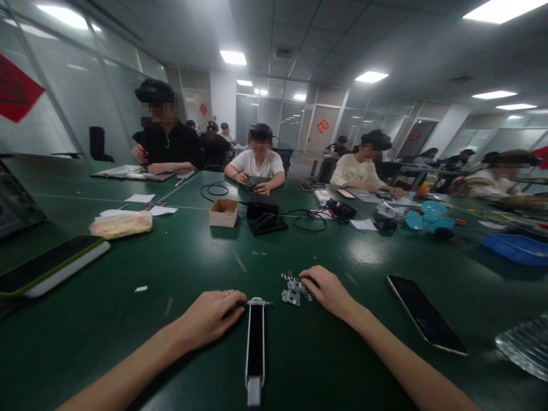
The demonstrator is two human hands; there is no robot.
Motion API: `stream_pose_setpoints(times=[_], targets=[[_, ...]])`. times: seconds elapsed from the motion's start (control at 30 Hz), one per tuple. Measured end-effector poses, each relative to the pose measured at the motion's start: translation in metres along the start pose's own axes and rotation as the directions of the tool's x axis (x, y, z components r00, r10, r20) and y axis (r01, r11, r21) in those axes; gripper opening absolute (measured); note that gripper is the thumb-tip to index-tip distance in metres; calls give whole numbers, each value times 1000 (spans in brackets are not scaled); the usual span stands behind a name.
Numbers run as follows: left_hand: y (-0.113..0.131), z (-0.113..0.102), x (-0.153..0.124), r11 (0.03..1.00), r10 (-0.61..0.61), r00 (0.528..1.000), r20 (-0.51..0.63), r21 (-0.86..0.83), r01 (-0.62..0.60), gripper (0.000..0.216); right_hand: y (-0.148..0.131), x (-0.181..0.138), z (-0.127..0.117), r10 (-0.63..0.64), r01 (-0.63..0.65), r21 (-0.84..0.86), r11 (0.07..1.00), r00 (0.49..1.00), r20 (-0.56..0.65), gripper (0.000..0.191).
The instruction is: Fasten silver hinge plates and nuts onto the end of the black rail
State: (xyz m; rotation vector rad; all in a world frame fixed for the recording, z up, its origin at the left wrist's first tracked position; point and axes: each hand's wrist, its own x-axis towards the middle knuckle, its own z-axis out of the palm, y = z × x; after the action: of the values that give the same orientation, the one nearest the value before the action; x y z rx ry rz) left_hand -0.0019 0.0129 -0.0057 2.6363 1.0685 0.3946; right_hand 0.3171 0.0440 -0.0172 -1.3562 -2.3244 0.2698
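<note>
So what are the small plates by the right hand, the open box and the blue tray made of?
Small perforated plates: probably metal, silvery with bright glints. Open box: cardboard or wood, matte tan; can't tell which. Blue tray: likely plastic, smooth, evenly coloured.

A: Describe the long black bar (256,342).
B: Slim, dark-faced, edged in pale silvery frame. Points lengthwise away from camera, over the green table (205,377). Carries thin crossbar (267,303) at far end, light grey block (254,391) at near end.
A: And the metal parts (293,291)?
B: Small, silver, plate-like, pierced with holes, some with ring-like ends. Sit bunched just right of crossbar, not touching it. Can't count exactly; too small.
</note>
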Motion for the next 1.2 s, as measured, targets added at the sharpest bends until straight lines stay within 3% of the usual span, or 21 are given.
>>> stream_pose_setpoints(times=[0.37, 0.53, 0.67, 1.2], targets=[[0, 0, 0, 1000, 0, 1000, 13, 21, 0, 22, -2, 4, -1, -63, 49, -174, 984, 995, -79, 22], [0, 0, 0, 1000, -3, 1000, 9, 9, 3, 23, -13, 16, -11, -166, 196, -331, 923, 979, 119, 31], [2, -1, 1, 1000, 0, 1000, 8, 2, 0, 23, -15, 26, -12, -172, 246, -377, 893, 960, 221, 28], [6, -4, 0, 1000, -1, 1000, -15, 13, 1, 21, -13, 26, -9, -290, 358, -402, 843, 931, 222, 30]])
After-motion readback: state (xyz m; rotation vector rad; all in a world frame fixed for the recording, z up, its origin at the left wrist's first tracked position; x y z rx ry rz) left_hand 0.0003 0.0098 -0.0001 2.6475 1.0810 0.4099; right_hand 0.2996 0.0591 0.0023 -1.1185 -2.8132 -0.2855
